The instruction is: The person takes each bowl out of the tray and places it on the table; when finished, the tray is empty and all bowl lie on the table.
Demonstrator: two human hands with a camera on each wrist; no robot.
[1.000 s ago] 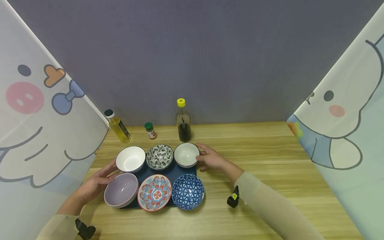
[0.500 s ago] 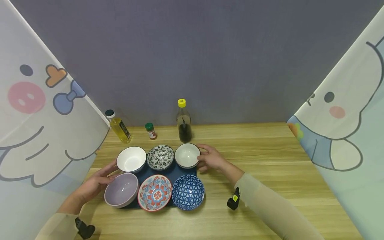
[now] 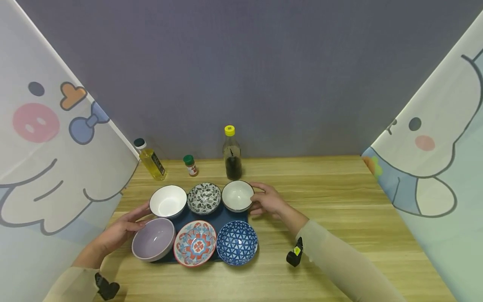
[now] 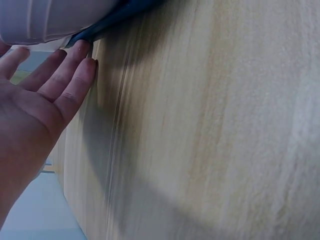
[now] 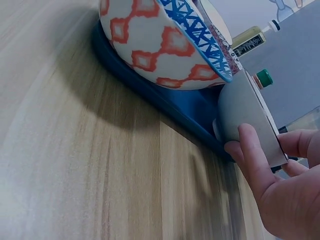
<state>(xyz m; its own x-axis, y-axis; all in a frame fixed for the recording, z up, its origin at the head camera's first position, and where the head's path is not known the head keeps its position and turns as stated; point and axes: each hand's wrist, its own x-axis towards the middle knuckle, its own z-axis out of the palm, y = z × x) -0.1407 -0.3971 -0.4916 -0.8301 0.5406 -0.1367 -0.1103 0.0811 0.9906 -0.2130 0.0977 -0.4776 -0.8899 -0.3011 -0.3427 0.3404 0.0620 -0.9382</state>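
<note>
Six bowls stand in two rows on a dark blue tray. My left hand has its fingertips against the white bowl, its thumb by the purple bowl. In the left wrist view, that hand's fingers are extended beside the tray edge. My right hand touches the small pale bowl; in the right wrist view its fairly straight fingers lie along the outer wall. Between these bowls is a black-and-white patterned bowl.
In front stand a red floral bowl and a blue triangle-patterned bowl. Behind the tray are an oil bottle, a green-capped jar and a yellow-capped dark bottle. A grey wall rises behind the wooden table.
The three back bowls have shifted slightly right, along with my left fingertips and my right hand. The front bowls keep nearly the same places; the view itself has drifted a little.
</note>
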